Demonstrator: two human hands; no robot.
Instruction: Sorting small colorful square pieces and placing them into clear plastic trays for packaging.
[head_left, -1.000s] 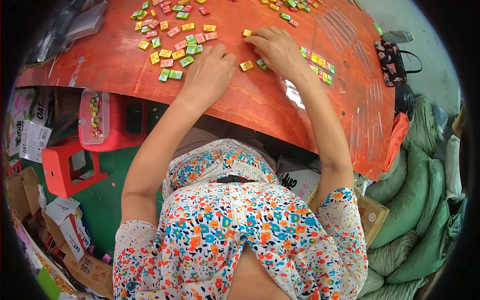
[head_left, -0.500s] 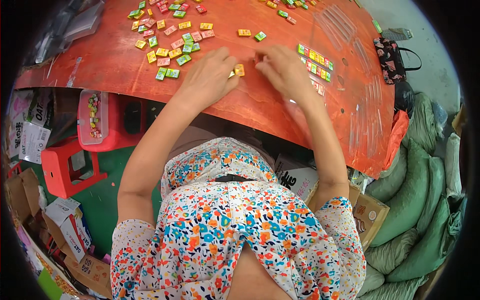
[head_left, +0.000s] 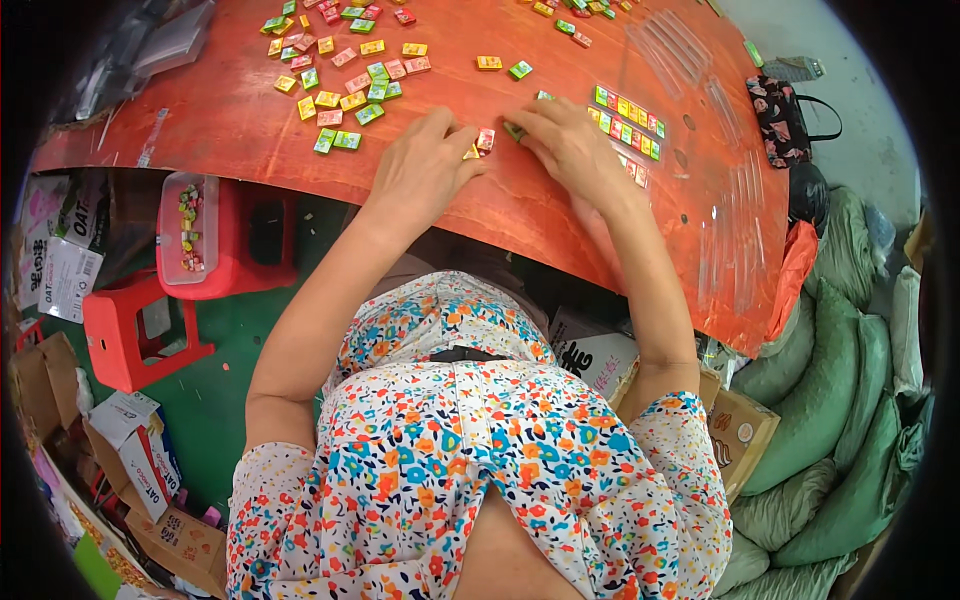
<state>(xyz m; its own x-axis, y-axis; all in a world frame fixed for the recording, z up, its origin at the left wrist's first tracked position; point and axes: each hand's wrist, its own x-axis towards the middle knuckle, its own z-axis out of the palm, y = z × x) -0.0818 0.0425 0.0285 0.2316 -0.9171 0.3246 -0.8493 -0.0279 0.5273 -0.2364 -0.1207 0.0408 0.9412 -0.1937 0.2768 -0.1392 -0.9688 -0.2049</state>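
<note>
My left hand is closed over the near part of the red table. Its fingers pinch small candy boxes, with a pink one and part of a yellow one showing at the tips. Just to the right, my right hand grips a small green box between thumb and fingers. Another green box shows just beyond its knuckles. Beside this hand, rows of mixed-colour boxes lie side by side; the nearest row is partly covered by the hand.
Many loose boxes are scattered at the table's far left, with more at the far edge. Clear plastic strips lie on the red table at right. A clear tub of boxes rests on a red stool below left.
A pink box now shows at my left fingertips, where a yellow one showed before. My right fingers held something reddish and now hold a green box. Both hands shifted only slightly.
</note>
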